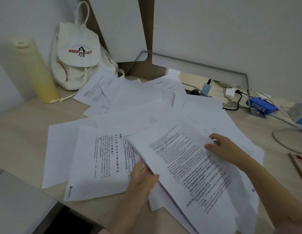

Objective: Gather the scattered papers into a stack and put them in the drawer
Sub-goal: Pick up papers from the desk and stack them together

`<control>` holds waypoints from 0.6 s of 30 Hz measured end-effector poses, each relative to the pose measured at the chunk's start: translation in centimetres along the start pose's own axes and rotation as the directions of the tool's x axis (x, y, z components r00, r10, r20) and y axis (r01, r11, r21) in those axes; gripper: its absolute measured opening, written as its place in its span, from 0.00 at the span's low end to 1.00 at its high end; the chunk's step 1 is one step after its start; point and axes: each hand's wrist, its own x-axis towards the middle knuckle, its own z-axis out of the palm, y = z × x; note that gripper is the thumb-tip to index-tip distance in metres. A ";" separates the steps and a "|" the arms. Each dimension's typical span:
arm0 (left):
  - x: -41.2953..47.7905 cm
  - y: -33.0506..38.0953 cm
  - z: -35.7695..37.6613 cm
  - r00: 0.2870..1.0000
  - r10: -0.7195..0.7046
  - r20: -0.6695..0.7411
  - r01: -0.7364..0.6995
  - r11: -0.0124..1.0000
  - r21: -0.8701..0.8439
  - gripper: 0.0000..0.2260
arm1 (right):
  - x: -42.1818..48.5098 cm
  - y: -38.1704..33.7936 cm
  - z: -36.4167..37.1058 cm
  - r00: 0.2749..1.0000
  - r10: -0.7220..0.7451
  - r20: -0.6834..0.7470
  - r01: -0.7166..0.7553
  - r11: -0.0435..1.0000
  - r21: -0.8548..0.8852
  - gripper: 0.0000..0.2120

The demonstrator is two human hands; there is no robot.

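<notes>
left hand point(143, 177): sitting lower centre of the frame, grip curling round the left edge of the sheaf point(189, 169), thumb lying on top.
right hand point(227, 149): reaching in from the lower right, grip pinching the sheaf's far right edge between thumb and fingers.
sheaf: several printed sheets tilting up off the tabletop point(20, 125) between both hands, edges not lining up, lower corners fanning out.
scattered papers point(130, 102): lying loose and overlapping across the middle of the frame, some printed, some showing blank; one printed sheet point(99, 159) lying flat just left of the left hand.
backpack point(77, 56): leaning against the wall, upper left, its cord trailing onto the tabletop.
bottle point(39, 71): yellow, standing just left of the backpack.
blue device point(261, 105): sitting at the right edge among cables point(231, 100), apart from the papers.
dark opening point(67, 218): showing below the tabletop edge, lower left; cannot tell whether it is a drawer.
</notes>
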 end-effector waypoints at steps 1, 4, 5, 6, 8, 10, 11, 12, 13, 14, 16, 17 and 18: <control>0.2 0.6 -0.5 0.999 0.031 -0.025 -0.028 0.993 0.112 0.25 | -0.4 -0.1 -0.3 0.998 -0.014 -0.065 0.017 0.998 0.055 0.05; 1.1 3.0 -3.4 0.965 0.262 0.001 -0.224 0.826 0.517 0.23 | -1.8 -0.2 -1.0 0.972 0.032 -0.233 0.048 0.943 0.328 0.05; 1.4 4.1 -4.5 0.960 0.273 0.071 -0.256 0.740 0.621 0.22 | -1.9 0.2 -1.1 0.965 0.095 -0.243 0.022 0.898 0.439 0.05; 1.6 5.3 -5.7 0.962 0.236 0.135 -0.260 0.650 0.715 0.22 | -2.3 0.3 -1.0 0.959 0.163 -0.232 -0.012 0.840 0.542 0.04; 2.0 7.5 -8.2 0.970 0.133 0.203 -0.242 0.459 0.855 0.23 | -2.7 0.4 -0.8 0.938 0.287 -0.193 -0.080 0.724 0.685 0.08; 2.7 9.5 -10.2 0.970 0.134 0.205 -0.238 0.325 0.915 0.21 | -3.2 0.4 -0.5 0.925 0.348 -0.157 -0.108 0.633 0.766 0.11; 3.3 10.2 -10.8 0.965 0.163 0.204 -0.242 0.267 0.933 0.20 | -3.6 0.4 -0.2 0.923 0.355 -0.146 -0.111 0.611 0.784 0.08; 4.1 10.6 -11.3 0.959 0.190 0.209 -0.247 0.204 0.947 0.19 | -4.0 0.2 0.0 0.927 0.351 -0.135 -0.107 0.592 0.799 0.06; 5.2 10.7 -11.5 0.954 0.205 0.218 -0.249 0.145 0.957 0.19 | -4.4 0.2 0.4 0.921 0.366 -0.130 -0.119 0.585 0.802 0.05; 6.3 10.7 -11.5 0.950 0.207 0.232 -0.256 0.099 0.962 0.21 | -4.8 0.1 0.9 0.922 0.368 -0.122 -0.124 0.577 0.807 0.05; 8.7 10.2 -11.2 0.949 0.185 0.256 -0.272 0.065 0.960 0.25 | -5.6 0.1 1.8 0.916 0.385 -0.115 -0.142 0.576 0.805 0.07; 9.8 9.9 -10.9 0.947 0.175 0.270 -0.285 0.067 0.956 0.27 | -5.8 0.3 2.2 0.904 0.408 -0.123 -0.155 0.583 0.797 0.08; 10.7 9.7 -10.7 0.944 0.171 0.283 -0.297 0.064 0.953 0.28 | -6.1 0.4 2.5 0.896 0.424 -0.130 -0.162 0.586 0.794 0.10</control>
